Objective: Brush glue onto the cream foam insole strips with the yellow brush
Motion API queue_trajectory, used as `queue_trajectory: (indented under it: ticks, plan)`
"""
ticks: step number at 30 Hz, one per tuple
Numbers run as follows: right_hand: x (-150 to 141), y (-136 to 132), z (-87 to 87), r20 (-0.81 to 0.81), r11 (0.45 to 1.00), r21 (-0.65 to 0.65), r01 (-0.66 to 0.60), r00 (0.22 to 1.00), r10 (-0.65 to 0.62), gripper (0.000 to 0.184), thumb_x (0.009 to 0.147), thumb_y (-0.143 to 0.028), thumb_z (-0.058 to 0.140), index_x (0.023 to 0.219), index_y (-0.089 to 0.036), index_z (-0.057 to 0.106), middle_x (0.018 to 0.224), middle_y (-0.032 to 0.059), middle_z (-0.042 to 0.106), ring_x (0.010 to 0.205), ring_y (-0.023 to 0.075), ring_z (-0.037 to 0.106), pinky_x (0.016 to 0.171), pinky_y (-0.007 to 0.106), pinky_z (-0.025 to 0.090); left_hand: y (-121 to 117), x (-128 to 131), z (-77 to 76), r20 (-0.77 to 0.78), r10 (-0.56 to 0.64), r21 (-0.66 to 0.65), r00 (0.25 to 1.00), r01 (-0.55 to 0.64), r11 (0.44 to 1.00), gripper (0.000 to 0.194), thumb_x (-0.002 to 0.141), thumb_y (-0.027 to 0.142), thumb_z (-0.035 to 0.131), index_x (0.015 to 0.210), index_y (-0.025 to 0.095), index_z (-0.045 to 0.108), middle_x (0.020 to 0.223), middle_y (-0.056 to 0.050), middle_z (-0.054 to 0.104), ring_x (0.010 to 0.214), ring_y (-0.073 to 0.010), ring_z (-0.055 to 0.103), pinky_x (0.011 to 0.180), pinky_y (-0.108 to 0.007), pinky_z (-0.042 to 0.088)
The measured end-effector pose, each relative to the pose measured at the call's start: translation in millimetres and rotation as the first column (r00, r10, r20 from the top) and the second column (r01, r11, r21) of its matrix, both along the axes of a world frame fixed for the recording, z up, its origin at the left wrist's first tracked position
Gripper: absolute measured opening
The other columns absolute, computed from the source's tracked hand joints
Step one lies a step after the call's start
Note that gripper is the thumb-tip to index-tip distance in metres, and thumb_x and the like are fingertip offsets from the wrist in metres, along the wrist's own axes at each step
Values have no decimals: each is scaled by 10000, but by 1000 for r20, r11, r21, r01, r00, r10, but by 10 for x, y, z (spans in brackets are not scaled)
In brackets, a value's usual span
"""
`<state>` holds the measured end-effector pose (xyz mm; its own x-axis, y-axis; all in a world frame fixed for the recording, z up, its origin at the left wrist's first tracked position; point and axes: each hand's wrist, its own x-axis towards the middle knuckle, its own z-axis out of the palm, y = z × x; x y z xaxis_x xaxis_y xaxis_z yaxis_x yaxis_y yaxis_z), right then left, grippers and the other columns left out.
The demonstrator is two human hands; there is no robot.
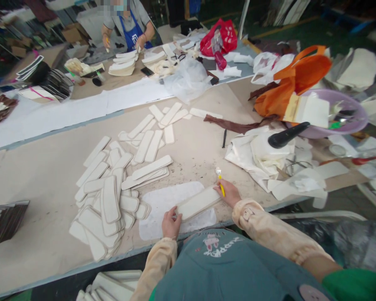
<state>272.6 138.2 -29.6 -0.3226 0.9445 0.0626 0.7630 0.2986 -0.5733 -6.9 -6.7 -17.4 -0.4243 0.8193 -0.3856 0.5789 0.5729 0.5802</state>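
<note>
My left hand (171, 223) grips the near end of a long cream padded strip (198, 203) that lies on a white sheet (163, 200) at the table's front edge. At the strip's far end my right hand (229, 192) is closed round a small yellow-handled brush (219, 180), bristles pointing away from me. A spread of several similar cream strips (113, 196) lies just left of the sheet, some stacked.
More strips (158, 125) lie further back on the table. White cloth and a black-handled tool (286, 136) sit right, with an orange bag (296, 83) and a purple basin (347, 113) behind. Another person (128, 25) works at the far table. Dark stacked pieces (3, 219) sit left.
</note>
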Motion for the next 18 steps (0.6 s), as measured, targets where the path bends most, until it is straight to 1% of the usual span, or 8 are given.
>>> queue_trajectory:
  ticks: [3, 5, 7, 9, 11, 13, 15, 18]
  plan:
    - [-18, -24, 50, -20, 998, 50, -50, 999, 51, 142, 882, -304, 471, 932, -216, 570, 926, 114, 619, 931, 283, 559, 805, 424, 446, -2, -2, -4, 6, -1, -11, 1000, 1, 1000, 383, 751, 318, 576, 1116, 206, 606, 866, -20, 567, 596, -108, 566, 726, -297, 493]
    - [-87, -90, 92, -38, 987, 76, -143, 988, 146, 137, 890, -280, 469, 951, -217, 574, 1009, 116, 625, 1007, 272, 549, 872, 438, 437, -5, -7, -11, 2, -5, -5, 1000, 5, 1000, 389, 754, 345, 566, 1116, 208, 606, 864, -18, 567, 598, -114, 571, 721, -302, 493]
    - [-209, -198, 114, -58, 957, 96, -274, 958, 280, 123, 890, -281, 486, 949, -225, 578, 1106, 92, 621, 1091, 234, 532, 935, 410, 427, -5, -13, -18, 3, -3, 0, 1000, 3, 1000, 401, 752, 370, 559, 1114, 203, 608, 863, -19, 567, 593, -117, 573, 706, -302, 492]
    - [-357, -324, 99, -72, 892, 113, -437, 892, 446, 134, 883, -299, 513, 965, -216, 579, 1204, 86, 589, 1192, 206, 480, 996, 384, 398, 1, -18, -25, 10, 5, -6, 1000, -5, 1000, 417, 746, 380, 559, 1115, 190, 606, 865, -23, 567, 577, -116, 569, 678, -299, 490]
    - [-480, -430, 49, -73, 807, 109, -580, 805, 588, 184, 879, -318, 532, 1000, -187, 574, 1269, 118, 549, 1271, 211, 410, 1042, 401, 355, 10, -21, -30, 15, 2, -20, 1000, -2, 1000, 423, 742, 378, 564, 1117, 188, 603, 864, -23, 568, 565, -115, 567, 657, -298, 488]
    - [-533, -488, -18, -73, 756, 79, -650, 753, 654, 234, 872, -344, 548, 1021, -165, 572, 1286, 150, 533, 1307, 228, 366, 1060, 437, 327, 21, -19, -26, 4, -7, -31, 1000, 7, 999, 412, 742, 372, 566, 1114, 199, 600, 856, -18, 569, 564, -116, 567, 648, -297, 485]
    - [-496, -490, -81, -78, 759, 49, -649, 755, 651, 257, 864, -364, 562, 1021, -161, 577, 1292, 164, 529, 1316, 234, 354, 1065, 457, 315, 31, -11, -13, -16, -15, -40, 1000, 14, 999, 392, 744, 360, 565, 1106, 212, 599, 848, -11, 570, 568, -116, 567, 646, -293, 483]
    - [-297, -425, -150, -92, 807, 36, -590, 802, 590, 254, 856, -343, 574, 1035, -163, 573, 1320, 170, 505, 1322, 233, 347, 1071, 472, 305, 46, 6, 24, -43, -30, -45, 999, 28, 999, 370, 750, 344, 562, 1094, 213, 601, 839, -7, 573, 576, -116, 568, 657, -287, 481]
